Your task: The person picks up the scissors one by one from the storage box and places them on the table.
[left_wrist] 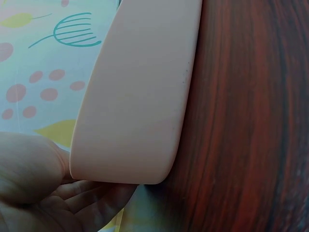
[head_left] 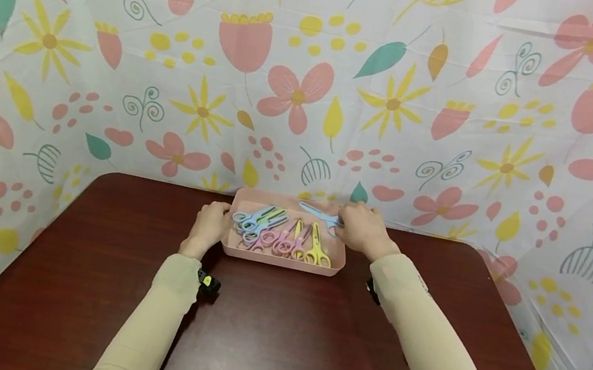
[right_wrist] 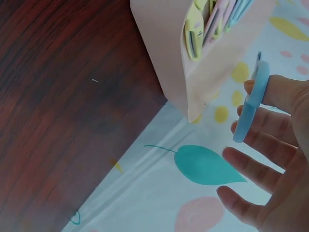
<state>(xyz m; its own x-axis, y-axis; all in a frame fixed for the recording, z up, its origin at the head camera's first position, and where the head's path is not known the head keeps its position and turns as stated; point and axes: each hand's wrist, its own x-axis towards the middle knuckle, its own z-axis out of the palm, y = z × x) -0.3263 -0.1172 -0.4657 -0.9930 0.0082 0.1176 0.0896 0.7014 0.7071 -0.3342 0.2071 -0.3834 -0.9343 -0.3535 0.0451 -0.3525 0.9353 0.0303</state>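
A pink tray (head_left: pixel 283 262) stands at the table's far edge, holding blue, pink and yellow scissors (head_left: pixel 315 248). My left hand (head_left: pixel 211 223) is at the tray's left end; in the left wrist view the fingers of that hand (left_wrist: pixel 63 193) lie against the tray's end wall (left_wrist: pixel 125 121). Over the tray's right back part, my right hand (head_left: pixel 363 228) holds blue scissors (head_left: pixel 321 214) by the handles, blades pointing left. In the right wrist view, the thumb and fingers of that hand (right_wrist: pixel 270 145) pinch the blue handle (right_wrist: pixel 252 104), other fingers spread.
The dark red-brown table (head_left: pixel 269 339) extends in front of the tray and to both sides. A white curtain (head_left: pixel 309 114) with flowers and leaves hangs right behind the tray and along both sides of the table.
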